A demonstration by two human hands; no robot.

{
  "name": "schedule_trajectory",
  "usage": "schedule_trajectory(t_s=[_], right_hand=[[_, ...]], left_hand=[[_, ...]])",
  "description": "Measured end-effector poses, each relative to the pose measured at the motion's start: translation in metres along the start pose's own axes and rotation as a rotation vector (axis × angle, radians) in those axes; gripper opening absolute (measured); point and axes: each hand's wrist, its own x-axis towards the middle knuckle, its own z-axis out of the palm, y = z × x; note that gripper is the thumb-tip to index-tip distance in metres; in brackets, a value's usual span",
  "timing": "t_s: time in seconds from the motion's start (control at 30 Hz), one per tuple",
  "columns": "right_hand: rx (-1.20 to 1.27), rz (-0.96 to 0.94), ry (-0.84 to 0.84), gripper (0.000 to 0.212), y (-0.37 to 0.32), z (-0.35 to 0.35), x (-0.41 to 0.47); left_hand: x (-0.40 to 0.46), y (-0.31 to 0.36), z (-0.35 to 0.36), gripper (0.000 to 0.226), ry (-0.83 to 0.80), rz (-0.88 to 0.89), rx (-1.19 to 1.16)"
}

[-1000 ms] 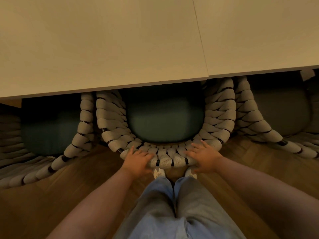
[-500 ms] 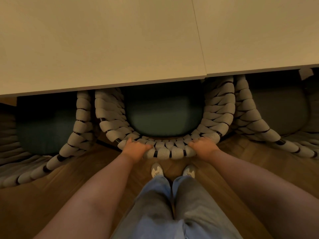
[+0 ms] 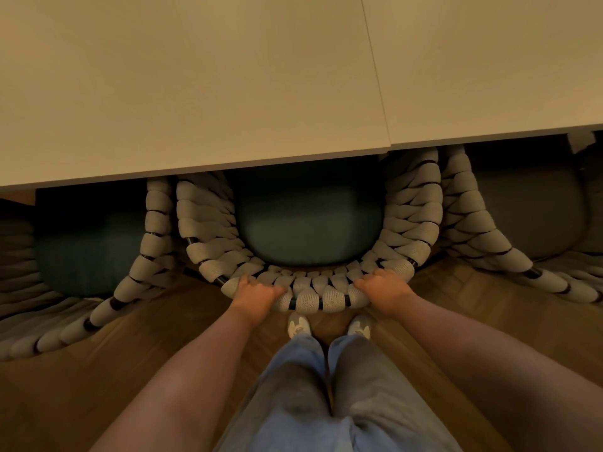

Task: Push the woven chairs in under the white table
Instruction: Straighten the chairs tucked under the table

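Thick grey-white cord wraps the middle woven chair, whose green cushion sits partly under the white table edge. Both hands grip its curved back rail — left hand and right hand set apart, fingers curled over the weave. Left of this chair stands another woven chair; right of it, a third, both tucked under the table.

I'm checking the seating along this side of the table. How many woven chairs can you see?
3. The middle chair sits straight ahead, the left chair and the right chair flank it. All are partly under the white table, which may hide more.
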Motion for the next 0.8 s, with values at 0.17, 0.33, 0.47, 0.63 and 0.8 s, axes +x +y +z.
schedule_trajectory(t_s=[0.17, 0.33, 0.47, 0.63, 0.8], right_hand=[[0.005, -0.010, -0.012, 0.045, 0.001, 0.005, -0.006], [-0.003, -0.021, -0.015, 0.046, 0.001, 0.008, -0.010], [0.001, -0.020, -0.006, 0.045, 0.001, 0.005, -0.013], [0.012, -0.024, -0.007, 0.040, -0.001, 0.007, -0.017], [0.073, -0.060, -0.009, 0.043, 0.003, 0.008, -0.019]], left_hand=[[-0.009, 0.006, 0.004, 0.059, 0.013, 0.030, -0.046], [-0.012, 0.009, 0.006, 0.058, 0.002, 0.044, -0.053], [-0.013, 0.008, 0.006, 0.058, 0.000, 0.048, -0.052], [-0.016, 0.012, 0.008, 0.056, 0.010, 0.050, -0.069], [-0.016, 0.006, 0.009, 0.057, 0.015, 0.088, -0.123]])
